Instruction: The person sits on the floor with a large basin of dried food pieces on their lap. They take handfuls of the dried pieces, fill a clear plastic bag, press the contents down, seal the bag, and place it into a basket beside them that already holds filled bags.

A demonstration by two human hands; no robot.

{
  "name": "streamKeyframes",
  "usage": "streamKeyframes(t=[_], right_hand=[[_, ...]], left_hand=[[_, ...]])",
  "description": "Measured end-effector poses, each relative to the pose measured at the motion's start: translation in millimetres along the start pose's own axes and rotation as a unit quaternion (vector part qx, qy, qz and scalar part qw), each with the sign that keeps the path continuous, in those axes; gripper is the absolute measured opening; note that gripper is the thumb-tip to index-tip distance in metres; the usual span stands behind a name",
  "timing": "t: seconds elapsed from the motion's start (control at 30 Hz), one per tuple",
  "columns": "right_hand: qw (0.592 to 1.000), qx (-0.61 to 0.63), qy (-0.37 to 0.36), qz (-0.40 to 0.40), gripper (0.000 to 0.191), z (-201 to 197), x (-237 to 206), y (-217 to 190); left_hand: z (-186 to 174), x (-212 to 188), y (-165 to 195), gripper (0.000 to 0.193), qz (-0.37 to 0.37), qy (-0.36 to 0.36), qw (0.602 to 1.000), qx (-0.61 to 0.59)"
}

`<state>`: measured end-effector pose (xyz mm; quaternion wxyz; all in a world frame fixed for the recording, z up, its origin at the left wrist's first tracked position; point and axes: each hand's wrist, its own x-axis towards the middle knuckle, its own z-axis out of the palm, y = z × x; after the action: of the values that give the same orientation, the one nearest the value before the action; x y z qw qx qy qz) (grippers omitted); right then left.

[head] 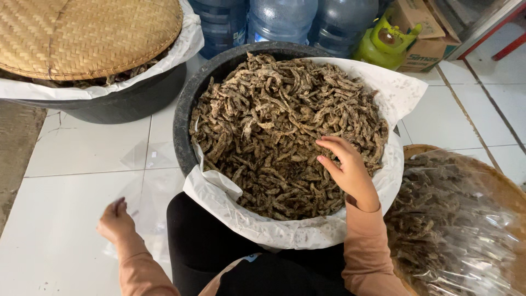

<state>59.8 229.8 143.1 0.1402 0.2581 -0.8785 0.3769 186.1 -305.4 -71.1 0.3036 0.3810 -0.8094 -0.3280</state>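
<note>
The dried brown strips, shrivelled and crusted, are heaped in a black tub lined with crumpled white paper, on the white tiled floor before the person's knees. The right hand rests on the heap's near right side, fingers curled loosely among the strips; whether it grips any cannot be told. The left hand is low at the left, well apart from the tub, fingers bent onto a thin clear plastic sheet that is hard to trace against the tiles. A second lined tub is mostly hidden under a woven bamboo tray. At right, a round basket of similar strips is cut off under glossy plastic film.
</note>
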Motion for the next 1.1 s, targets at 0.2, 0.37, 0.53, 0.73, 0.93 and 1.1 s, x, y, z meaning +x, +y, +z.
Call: streamKeyframes(t=[0.2, 0.37, 0.53, 0.73, 0.93, 1.1], right_hand=[[0.954, 0.261, 0.141, -0.051, 0.049, 44.9, 18.4, -30.2], [0.905, 0.34, 0.255, -0.01, 0.05, 87.3, 19.7, -53.9], [0.943, 0.1, 0.314, -0.044, 0.04, 82.6, 41.9, -20.9], [0.935, 0.1, 0.34, -0.018, 0.034, 93.7, 69.0, 30.8], [0.927, -0.091, 0.356, -0.073, 0.027, 78.1, 62.0, 44.4], [0.93, -0.168, 0.264, -0.192, 0.024, 71.3, 55.6, 29.8]], left_hand=[[28.1, -23.0, 155.1, 0.018, 0.075, -0.13, 0.812, -0.564], [58.8, -160.6, 281.6, 0.018, 0.077, -0.389, 0.632, -0.666], [67.6, -153.6, 308.4, 0.013, -0.027, -0.499, 0.572, -0.65], [156.7, -121.1, 340.2, 0.017, 0.111, -0.414, 0.697, -0.575], [218.7, -109.8, 335.1, 0.062, 0.282, -0.255, 0.854, -0.356], [220.8, -110.1, 318.0, 0.096, 0.34, -0.272, 0.795, -0.422]])
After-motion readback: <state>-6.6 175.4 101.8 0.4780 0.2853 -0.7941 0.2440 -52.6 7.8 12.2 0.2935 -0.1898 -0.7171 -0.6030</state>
